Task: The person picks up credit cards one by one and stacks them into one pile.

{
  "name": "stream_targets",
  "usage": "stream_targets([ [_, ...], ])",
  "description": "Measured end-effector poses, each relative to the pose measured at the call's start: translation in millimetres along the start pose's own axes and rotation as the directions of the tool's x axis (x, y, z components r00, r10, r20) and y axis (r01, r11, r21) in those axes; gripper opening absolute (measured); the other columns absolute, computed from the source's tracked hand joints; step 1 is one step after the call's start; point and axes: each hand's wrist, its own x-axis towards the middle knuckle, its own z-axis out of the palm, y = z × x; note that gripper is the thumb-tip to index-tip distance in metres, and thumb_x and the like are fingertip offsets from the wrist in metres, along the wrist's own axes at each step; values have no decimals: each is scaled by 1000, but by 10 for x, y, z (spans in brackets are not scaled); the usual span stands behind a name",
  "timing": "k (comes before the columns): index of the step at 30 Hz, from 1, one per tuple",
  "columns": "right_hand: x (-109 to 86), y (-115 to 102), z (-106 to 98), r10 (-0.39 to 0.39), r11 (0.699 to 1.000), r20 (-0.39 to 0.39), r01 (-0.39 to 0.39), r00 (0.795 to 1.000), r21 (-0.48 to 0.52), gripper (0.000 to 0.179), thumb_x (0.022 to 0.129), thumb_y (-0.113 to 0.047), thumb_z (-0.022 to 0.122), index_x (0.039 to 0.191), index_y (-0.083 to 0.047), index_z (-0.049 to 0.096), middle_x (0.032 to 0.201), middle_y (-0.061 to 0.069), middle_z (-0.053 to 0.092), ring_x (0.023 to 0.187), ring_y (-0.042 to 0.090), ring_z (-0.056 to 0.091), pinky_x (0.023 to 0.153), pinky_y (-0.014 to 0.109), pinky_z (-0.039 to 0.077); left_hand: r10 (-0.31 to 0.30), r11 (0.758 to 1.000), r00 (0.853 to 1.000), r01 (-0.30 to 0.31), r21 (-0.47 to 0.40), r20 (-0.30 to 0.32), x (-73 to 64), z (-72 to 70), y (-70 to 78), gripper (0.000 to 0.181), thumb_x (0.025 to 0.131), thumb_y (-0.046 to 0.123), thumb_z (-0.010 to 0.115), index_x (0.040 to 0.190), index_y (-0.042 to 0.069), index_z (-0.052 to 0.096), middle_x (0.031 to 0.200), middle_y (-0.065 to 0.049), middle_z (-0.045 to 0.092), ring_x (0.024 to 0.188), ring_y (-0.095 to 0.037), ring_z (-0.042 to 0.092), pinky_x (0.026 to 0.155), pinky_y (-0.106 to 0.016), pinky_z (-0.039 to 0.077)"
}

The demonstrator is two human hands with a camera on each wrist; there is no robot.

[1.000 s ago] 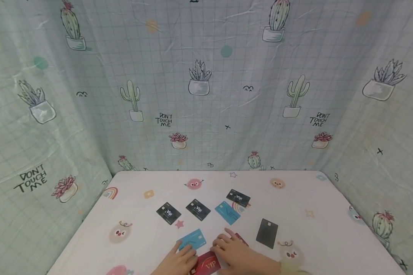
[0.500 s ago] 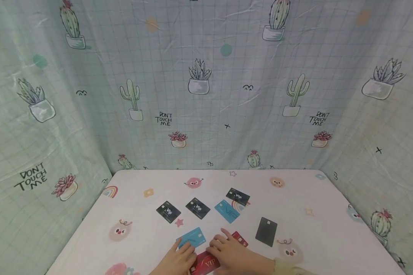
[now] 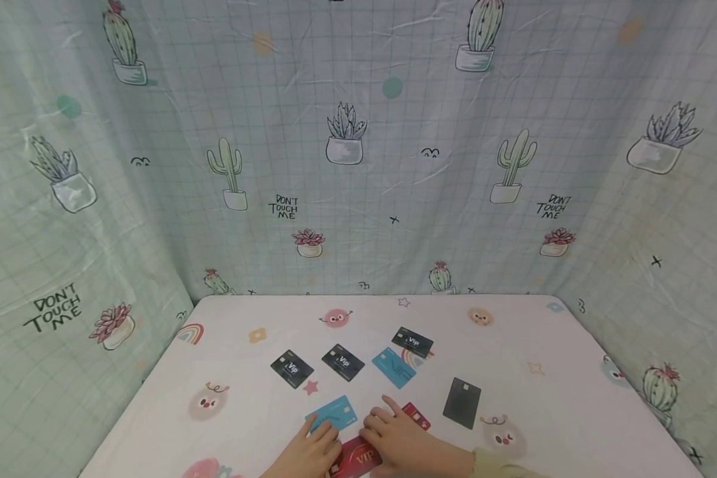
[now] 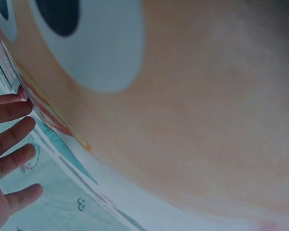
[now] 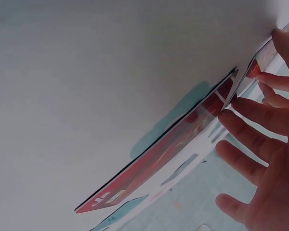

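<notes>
Head view: we see the left hand and right hand pinching a red card lettered "VIP" in gold at the near middle of the surface. Left wrist: fingertips meet its edge. Right wrist: it tilts beside a second red card.

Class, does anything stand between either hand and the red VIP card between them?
Nothing visible does: the left hand and right hand both hold the VIP card. The other red card lies beyond the right hand.
</notes>
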Motion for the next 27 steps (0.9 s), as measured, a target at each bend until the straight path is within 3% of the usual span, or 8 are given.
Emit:
stream_targets([
  [4, 0, 5, -5, -11, 1000, -5, 11, 1000, -11, 60, 80, -67, 38, 117, -22, 52, 112, -11, 54, 106, 7, 45, 99, 47, 33, -8, 1000, 1000, 8, -18, 24, 2, -6, 1, 30, 90, 47, 40, 96, 21, 54, 97, 7, 51, 99, -13, 47, 89, -41, 44],
  [11, 3, 4, 19, -12, 1000, -8, 12, 1000, -22, 61, 80, -68, 33, 117, -23, 51, 112, -11, 54, 106, 7, 45, 99, 46, 32, 6, 1000, 1000, -6, -6, 8, -13, 36, 2, 35, 92, 46, 32, 96, 20, 55, 99, 6, 52, 99, -13, 48, 87, -40, 45],
  [27, 24, 36, 46, -52, 997, -28, 51, 998, -54, 57, 82, -66, 32, 113, -23, 52, 110, -9, 53, 105, 8, 45, 98, 45, 35, 6, 1000, 1000, -6, 12, -24, 2, 6, 0, 30, 94, 42, 33, 93, 20, 53, 98, 5, 50, 98, -13, 47, 86, -39, 45],
])
